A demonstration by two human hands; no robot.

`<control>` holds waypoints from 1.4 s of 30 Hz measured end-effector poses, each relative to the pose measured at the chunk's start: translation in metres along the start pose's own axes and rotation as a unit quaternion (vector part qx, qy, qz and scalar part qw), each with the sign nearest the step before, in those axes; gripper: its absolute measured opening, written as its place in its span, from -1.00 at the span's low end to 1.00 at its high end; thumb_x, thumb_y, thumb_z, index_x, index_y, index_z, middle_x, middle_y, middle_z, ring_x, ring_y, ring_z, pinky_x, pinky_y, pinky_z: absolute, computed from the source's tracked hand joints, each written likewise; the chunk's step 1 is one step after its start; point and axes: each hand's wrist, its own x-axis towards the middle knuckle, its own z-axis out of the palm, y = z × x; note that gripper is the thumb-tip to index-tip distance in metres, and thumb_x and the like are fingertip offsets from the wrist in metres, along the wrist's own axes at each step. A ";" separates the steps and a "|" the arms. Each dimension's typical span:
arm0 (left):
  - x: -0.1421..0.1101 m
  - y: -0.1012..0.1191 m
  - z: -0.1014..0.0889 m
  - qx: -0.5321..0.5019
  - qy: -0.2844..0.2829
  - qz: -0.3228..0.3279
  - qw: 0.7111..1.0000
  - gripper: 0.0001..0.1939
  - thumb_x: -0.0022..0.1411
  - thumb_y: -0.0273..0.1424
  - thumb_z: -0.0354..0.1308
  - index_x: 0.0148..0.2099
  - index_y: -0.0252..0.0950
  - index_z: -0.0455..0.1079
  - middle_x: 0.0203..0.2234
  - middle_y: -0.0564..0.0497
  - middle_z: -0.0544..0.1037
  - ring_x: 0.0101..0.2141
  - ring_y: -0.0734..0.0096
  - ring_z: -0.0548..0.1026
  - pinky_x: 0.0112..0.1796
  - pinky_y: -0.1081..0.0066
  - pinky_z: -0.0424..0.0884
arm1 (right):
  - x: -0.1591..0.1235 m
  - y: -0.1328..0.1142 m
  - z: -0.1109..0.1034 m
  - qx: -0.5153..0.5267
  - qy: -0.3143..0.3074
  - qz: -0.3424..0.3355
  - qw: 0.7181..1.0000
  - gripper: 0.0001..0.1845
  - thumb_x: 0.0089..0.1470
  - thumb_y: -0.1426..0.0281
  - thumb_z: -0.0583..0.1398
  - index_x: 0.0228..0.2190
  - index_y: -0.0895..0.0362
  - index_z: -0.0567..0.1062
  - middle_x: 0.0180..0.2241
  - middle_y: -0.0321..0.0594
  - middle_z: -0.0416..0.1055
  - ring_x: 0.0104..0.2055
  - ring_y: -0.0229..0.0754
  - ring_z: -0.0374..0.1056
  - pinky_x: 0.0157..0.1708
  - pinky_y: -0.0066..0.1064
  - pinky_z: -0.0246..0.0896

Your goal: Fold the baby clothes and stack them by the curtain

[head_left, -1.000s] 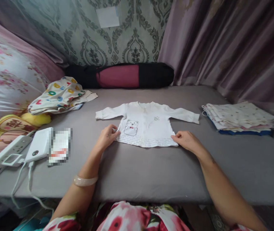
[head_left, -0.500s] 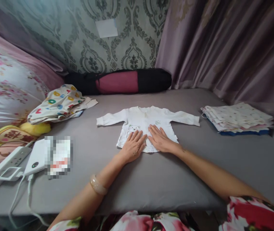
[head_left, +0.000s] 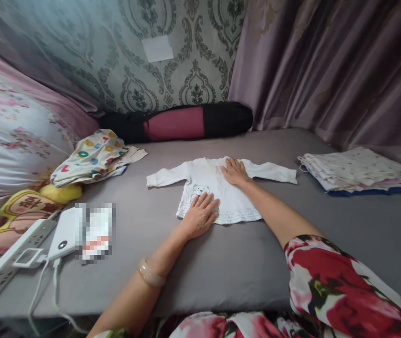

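Note:
A small white long-sleeved shirt point(head_left: 233, 202) lies spread flat on the grey sheet, its sleeves stretched out to both sides. A bear drawing shows on its lower left front. My left hand point(head_left: 201, 213) rests flat on the lower hem just below the bear, fingers outstretched. Higher up, near the neckline on the right, my right hand point(head_left: 235, 172) presses flat on the cloth with its fingers apart. Neither hand grips anything. The right hand covers part of the shirt's upper right front.
Folded clothes point(head_left: 358, 171) are stacked at the right, and a letter-printed garment point(head_left: 94, 155) lies at the left. A white power bank point(head_left: 67, 232) with cables and a power strip point(head_left: 13, 258) sit at the near left. Along the wall lies a black and maroon roll point(head_left: 175, 123).
My right hand has slid up the shirt from the lower front to near the neckline. My left hand stays on the hem. The view has shifted slightly.

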 end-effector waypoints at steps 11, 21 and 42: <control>-0.007 -0.005 -0.010 -0.123 0.090 0.079 0.985 -0.58 0.18 -0.06 0.19 -0.06 -0.26 0.46 -0.01 -0.16 0.50 0.02 0.15 0.43 0.06 0.19 0.31 | -0.100 -0.008 -0.007 0.000 -0.055 -0.136 0.989 -0.29 0.27 0.07 -0.25 0.32 0.16 -0.03 0.37 -0.03 -0.23 0.40 0.05 -0.35 0.28 0.12 -0.45; -0.011 0.007 -0.013 -0.149 0.055 0.078 0.984 -0.69 0.20 -0.14 0.20 -0.17 -0.29 0.48 -0.28 -0.10 0.51 -0.23 0.29 0.45 -0.16 0.34 0.37 | -0.181 -0.015 -0.022 0.100 -0.027 -0.237 0.966 -0.34 0.24 0.10 -0.03 0.23 0.22 0.16 0.28 0.05 0.08 0.30 0.04 -0.02 0.25 -0.06 -0.09; -0.011 0.020 -0.018 -0.204 0.129 -0.024 0.970 -0.78 0.33 -0.28 0.02 -0.20 -0.26 0.46 -0.35 -0.02 0.57 -0.32 0.41 0.50 -0.28 0.45 0.40 | -0.168 -0.013 -0.020 0.496 0.072 -0.018 0.865 -0.65 0.08 0.12 0.14 -0.37 0.15 0.53 -0.40 -0.22 0.51 -0.34 -0.18 0.38 -0.29 -0.38 0.27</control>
